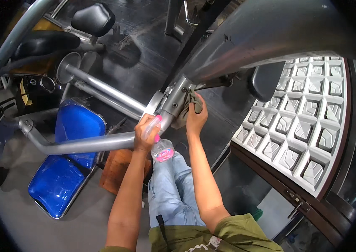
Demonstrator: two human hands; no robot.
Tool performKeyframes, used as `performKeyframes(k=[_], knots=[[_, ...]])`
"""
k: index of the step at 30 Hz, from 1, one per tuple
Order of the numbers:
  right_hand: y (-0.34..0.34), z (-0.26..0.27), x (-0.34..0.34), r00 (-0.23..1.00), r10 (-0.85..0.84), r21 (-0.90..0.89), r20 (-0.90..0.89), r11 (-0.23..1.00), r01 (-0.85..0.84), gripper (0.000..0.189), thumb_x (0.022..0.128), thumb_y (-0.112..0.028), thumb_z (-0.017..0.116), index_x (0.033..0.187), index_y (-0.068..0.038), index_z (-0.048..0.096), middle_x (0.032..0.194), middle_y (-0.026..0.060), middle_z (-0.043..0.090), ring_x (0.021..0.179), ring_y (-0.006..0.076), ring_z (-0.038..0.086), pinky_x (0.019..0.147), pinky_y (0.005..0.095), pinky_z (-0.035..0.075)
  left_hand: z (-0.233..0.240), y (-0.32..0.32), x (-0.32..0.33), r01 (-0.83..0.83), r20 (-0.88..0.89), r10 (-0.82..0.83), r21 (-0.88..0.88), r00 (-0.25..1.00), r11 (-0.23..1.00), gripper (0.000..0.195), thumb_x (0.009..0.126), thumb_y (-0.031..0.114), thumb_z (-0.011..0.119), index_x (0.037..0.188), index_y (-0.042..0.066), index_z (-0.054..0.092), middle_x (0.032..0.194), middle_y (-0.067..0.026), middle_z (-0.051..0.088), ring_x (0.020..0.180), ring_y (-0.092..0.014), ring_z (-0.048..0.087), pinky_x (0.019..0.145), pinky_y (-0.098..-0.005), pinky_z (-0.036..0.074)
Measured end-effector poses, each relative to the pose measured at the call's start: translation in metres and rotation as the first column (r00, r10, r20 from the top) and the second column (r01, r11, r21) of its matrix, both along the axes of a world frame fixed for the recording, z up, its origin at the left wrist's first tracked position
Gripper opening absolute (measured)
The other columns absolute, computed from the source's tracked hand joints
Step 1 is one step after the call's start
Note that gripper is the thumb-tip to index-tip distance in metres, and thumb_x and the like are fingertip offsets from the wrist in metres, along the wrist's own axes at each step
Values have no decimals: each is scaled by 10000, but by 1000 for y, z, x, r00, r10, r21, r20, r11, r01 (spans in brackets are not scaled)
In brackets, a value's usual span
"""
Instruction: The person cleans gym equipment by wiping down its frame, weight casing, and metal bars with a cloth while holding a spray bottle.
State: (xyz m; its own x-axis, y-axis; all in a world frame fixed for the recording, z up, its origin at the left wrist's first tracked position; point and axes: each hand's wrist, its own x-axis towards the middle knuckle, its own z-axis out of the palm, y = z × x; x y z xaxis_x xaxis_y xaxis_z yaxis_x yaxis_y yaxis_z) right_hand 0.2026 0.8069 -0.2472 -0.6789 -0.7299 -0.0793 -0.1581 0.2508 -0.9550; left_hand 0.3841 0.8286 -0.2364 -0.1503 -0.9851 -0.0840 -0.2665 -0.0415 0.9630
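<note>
My left hand (146,134) grips the neck of a clear plastic spray bottle (163,151) with pink parts and a pink label, close against a silver metal tube (115,141). Opposite it, my right hand (197,118) holds a crumpled grey-green cloth (182,115) against the side of a bolted metal clamp sleeve (176,97). The sleeve joins the bent tube to a wide grey metal arm (244,34) that rises to the upper right. Part of the cloth is hidden behind my fingers.
A blue padded chair (56,182) stands at left, beside an orange-brown box-like object (119,170). Black padded seats (93,19) and metal bars (105,88) fill the upper left. To the right is a white panel of square recesses (285,123) in a dark brown frame (269,176).
</note>
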Motion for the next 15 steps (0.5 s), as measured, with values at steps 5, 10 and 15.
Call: performKeyframes(k=[5,10,15], knots=[[17,-34,-15,888,-39,154,458,988,-35,273,857,-95,636,1107,11,658,961,49,682,862,158,607,809,297,464,-3,0,3,20,43,-19,-26,999,999,298,789,207,626,934,-46,692,898,-167,605,795,-318,629,742,-377,489],[6,-57,-30,933,99,57,347,990,-126,207,907,-99,605,1072,12,663,955,38,659,843,129,570,777,288,450,8,-2,-2,46,47,-46,4,998,999,287,799,197,621,944,-38,699,906,-166,596,803,-327,623,742,-386,485],[-2,-70,-31,852,18,142,524,984,-108,225,918,-97,601,1103,18,658,1009,73,680,921,157,600,842,301,456,7,-4,3,79,14,-79,37,997,996,289,826,200,610,937,-54,691,905,-163,585,838,-302,604,772,-366,460]])
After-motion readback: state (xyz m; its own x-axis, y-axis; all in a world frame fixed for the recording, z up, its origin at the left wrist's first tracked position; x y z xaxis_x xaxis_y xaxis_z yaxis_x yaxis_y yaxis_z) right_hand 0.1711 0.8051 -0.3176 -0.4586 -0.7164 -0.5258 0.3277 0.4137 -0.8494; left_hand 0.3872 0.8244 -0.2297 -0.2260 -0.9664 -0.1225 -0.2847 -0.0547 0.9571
